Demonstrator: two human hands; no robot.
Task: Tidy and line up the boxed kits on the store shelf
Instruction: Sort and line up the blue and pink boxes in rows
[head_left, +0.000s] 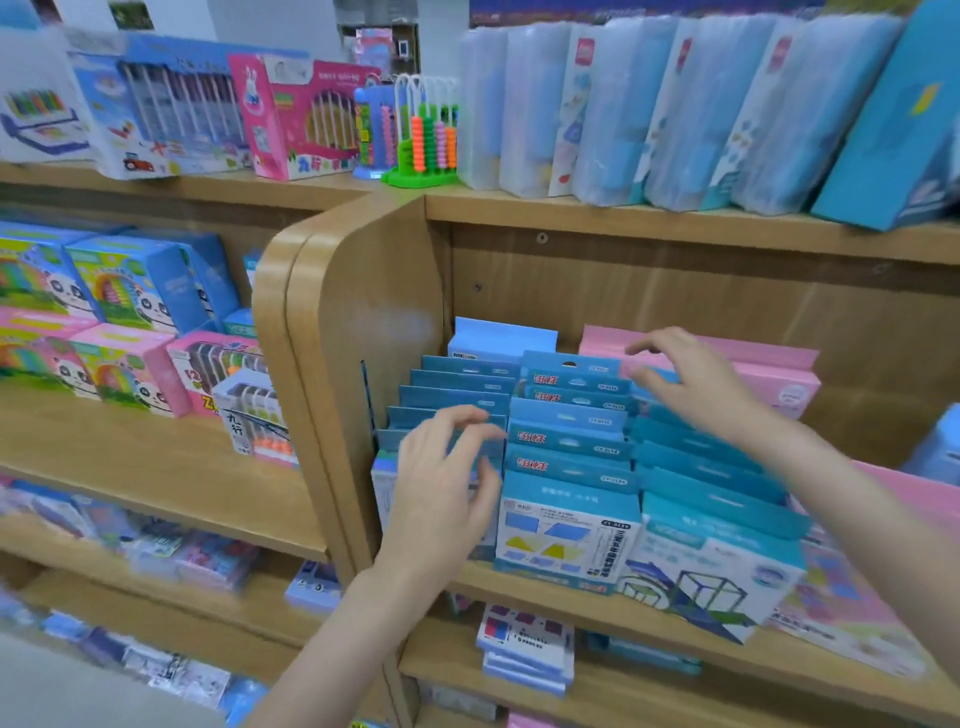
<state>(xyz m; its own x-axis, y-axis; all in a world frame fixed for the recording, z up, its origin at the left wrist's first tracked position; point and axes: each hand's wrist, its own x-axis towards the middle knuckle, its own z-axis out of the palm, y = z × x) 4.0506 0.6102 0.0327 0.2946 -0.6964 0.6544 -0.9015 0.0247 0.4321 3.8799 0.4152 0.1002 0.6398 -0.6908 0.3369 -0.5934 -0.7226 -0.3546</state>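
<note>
- Where the shelf board (519, 590) crosses the lower centre of the frame, three rows of boxed kits (569, 467) stand upright, each row running front to back.
- Left hand (444, 486), lower centre: grip loosely spread, holding nothing, fingertips at the left row (452, 387); judged nearer for squaring that row.
- Right hand (696, 384), centre right: grip also spread and empty, over the right row (711, 470), pink boxes (769, 369) just behind it.
</note>
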